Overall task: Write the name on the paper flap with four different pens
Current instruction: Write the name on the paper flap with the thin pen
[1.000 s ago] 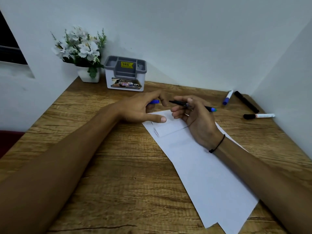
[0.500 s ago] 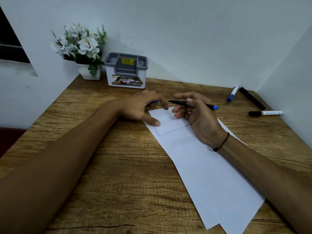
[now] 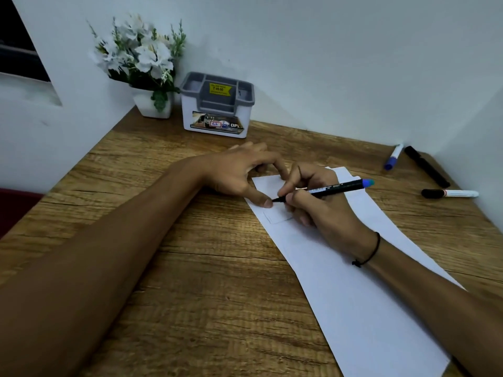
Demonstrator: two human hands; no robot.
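A long white paper (image 3: pixel 353 281) lies slanted on the wooden table (image 3: pixel 204 268). Its small folded flap (image 3: pixel 275 217) sits at the far end. My right hand (image 3: pixel 326 213) grips a black pen with a blue end (image 3: pixel 337 187), and the tip touches the paper just above the flap. My left hand (image 3: pixel 239 172) arches over the paper's far left corner, thumb pressing the edge right beside the pen tip. I see nothing held in it. Three more pens lie at the far right: a blue-capped one (image 3: pixel 393 157), a black one (image 3: pixel 426 166) and a white one with a black cap (image 3: pixel 449 193).
A grey and white desk organizer (image 3: pixel 217 104) and a pot of white flowers (image 3: pixel 141 58) stand against the back wall at the left. Walls close the table at the back and on the right. Bare wood lies to the left of the paper.
My right hand has turned the pen from hovering level to a writing grip and lowered its tip onto the paper. The left thumb has slid closer to the tip. The blue bit under the left fingers is out of sight.
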